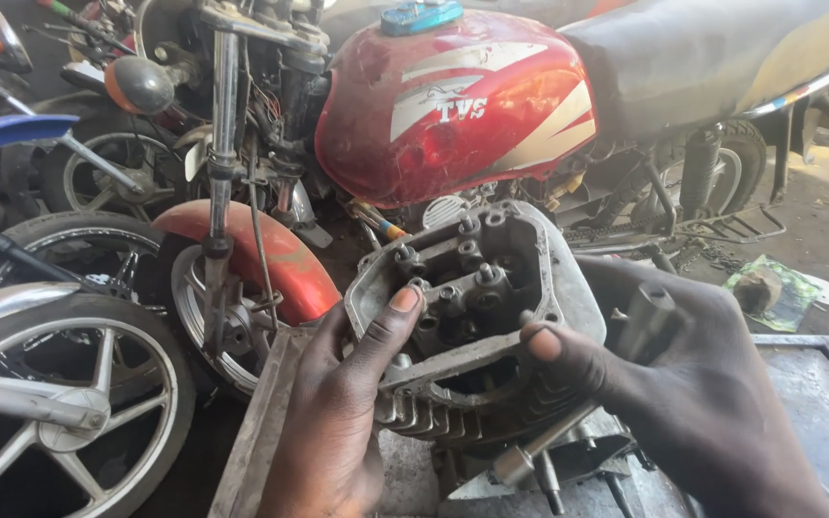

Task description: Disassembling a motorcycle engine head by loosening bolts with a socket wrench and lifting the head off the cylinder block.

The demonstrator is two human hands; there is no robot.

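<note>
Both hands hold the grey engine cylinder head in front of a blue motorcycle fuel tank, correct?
Not quite: the head view shows the fuel tank is red, not blue. The rest stands: the left hand and right hand both hold the grey engine cylinder head in front of it.

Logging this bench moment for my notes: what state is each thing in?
Cylinder head: uncovered, valve gear exposed, held tilted.
Left hand: gripping the head's near edge.
Right hand: holding the head's right side and a T-handle wrench.
Red motorcycle: parked upright behind.
</note>
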